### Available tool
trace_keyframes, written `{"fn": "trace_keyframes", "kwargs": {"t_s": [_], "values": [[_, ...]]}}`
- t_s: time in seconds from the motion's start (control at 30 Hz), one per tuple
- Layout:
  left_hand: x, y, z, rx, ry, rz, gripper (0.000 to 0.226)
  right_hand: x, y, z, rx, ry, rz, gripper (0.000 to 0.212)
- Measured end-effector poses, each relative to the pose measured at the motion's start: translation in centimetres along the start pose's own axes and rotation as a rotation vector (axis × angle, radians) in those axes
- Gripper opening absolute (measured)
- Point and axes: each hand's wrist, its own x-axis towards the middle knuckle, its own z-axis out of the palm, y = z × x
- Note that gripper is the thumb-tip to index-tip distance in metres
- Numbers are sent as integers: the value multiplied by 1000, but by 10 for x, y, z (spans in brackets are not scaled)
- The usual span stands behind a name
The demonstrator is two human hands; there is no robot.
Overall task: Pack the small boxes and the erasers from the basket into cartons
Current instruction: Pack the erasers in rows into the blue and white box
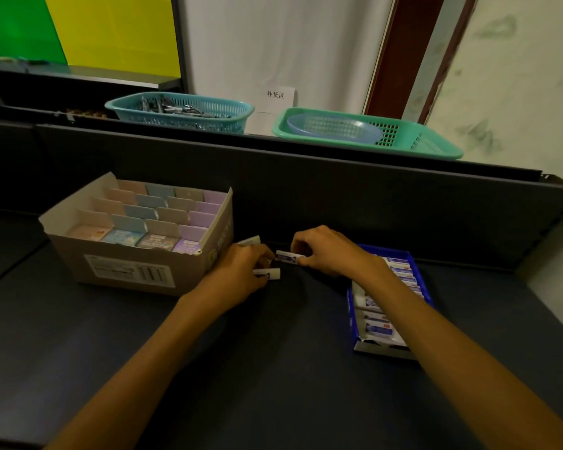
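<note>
My left hand (241, 271) is curled round white erasers; one end (268, 273) sticks out below my fingers and another (251, 240) shows above them. My right hand (325, 251) pinches a white and blue eraser (288, 256) just to the right of my left hand, above the dark table. A brown carton (137, 271) at the left holds rows of small pastel boxes (150, 219) between dividers. A blue carton (355, 306) at the right, partly hidden by my right forearm, holds a row of erasers (400, 271).
On the ledge behind the dark partition (306, 177) stand a teal basket (179, 112) with metallic items and a green basket (413, 138) holding a pale blue basket. A paper sign (275, 102) leans between them. The table edge is at the right.
</note>
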Motion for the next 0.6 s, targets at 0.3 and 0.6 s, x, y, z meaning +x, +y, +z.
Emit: {"fn": "trace_keyframes", "kwargs": {"t_s": [0.3, 0.6], "values": [[1, 6, 1, 80, 13, 26, 44, -8, -3, 2, 60, -21, -5, 43], [-5, 31, -3, 13, 151, 243, 25, -59, 12, -24, 405, 136, 3, 32]]}}
